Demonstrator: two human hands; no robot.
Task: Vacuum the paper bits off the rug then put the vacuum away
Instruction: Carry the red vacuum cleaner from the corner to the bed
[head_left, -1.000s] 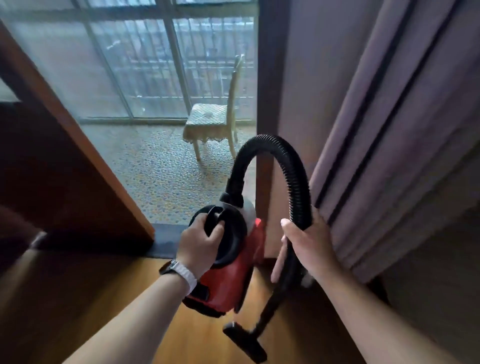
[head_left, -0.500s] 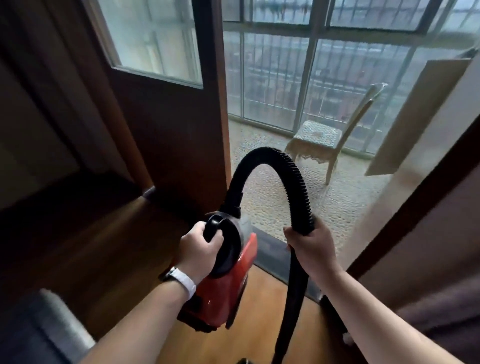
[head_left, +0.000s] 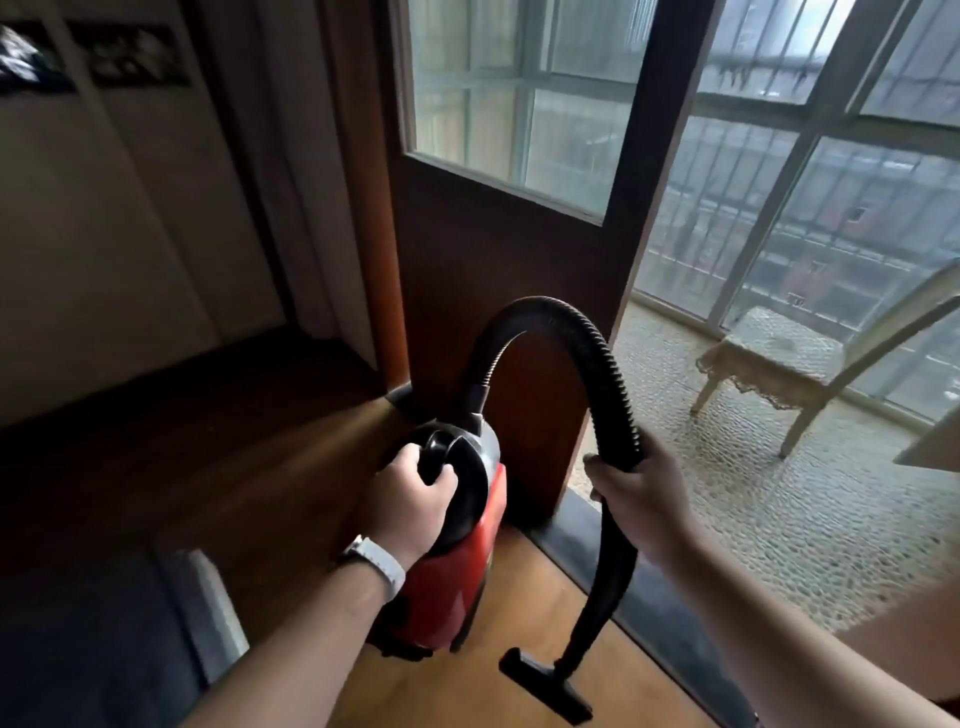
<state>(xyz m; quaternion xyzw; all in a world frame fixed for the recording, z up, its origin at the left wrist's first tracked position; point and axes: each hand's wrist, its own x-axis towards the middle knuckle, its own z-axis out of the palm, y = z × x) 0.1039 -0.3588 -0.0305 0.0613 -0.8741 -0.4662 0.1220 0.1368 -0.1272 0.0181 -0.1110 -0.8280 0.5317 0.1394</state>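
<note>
As two hands (head_left: 410, 501) (head_left: 641, 499) grip, one vacuum (head_left: 457, 587) hangs.

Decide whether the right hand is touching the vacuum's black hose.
Touching: the head view shows the right hand curled round the black hose.

Saw a dark wooden door (head_left: 493, 270) with a glass pane (head_left: 519, 104) straight beyond the grip. Noted a pebbled balcony floor (head_left: 779, 519) and a pale chair (head_left: 779, 364) to its right, lit grey through tall barred windows (head_left: 841, 197). Found warm wooden floor (head_left: 291, 457) beneath, a dim wall (head_left: 104, 234) far left.
</note>
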